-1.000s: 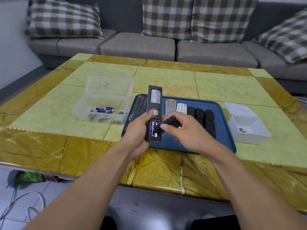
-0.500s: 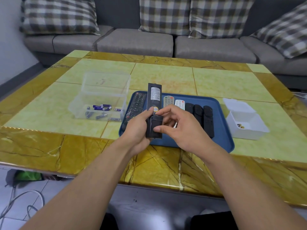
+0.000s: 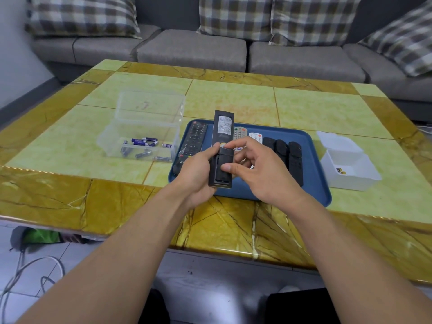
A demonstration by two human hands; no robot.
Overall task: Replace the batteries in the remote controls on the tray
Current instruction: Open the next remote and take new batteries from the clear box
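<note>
- Head view: left hand point(image 3: 195, 176) gripping long black plastic remote point(image 3: 221, 146), face down.
- Right hand point(image 3: 259, 169) pinching black battery cover point(image 3: 225, 164), nearly seated.
- Other remotes waiting on blue plastic tray point(image 3: 311, 190).

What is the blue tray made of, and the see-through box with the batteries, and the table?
The blue tray looks like matte plastic: even colour, rounded raised rim, barely any shine. The see-through box looks like clear, slightly cloudy plastic, since the batteries show through its walls. The table looks like polished stone or stone-look tile: dark veins, glossy reflections, thin seams between panels. Which one, I cannot tell.
</note>
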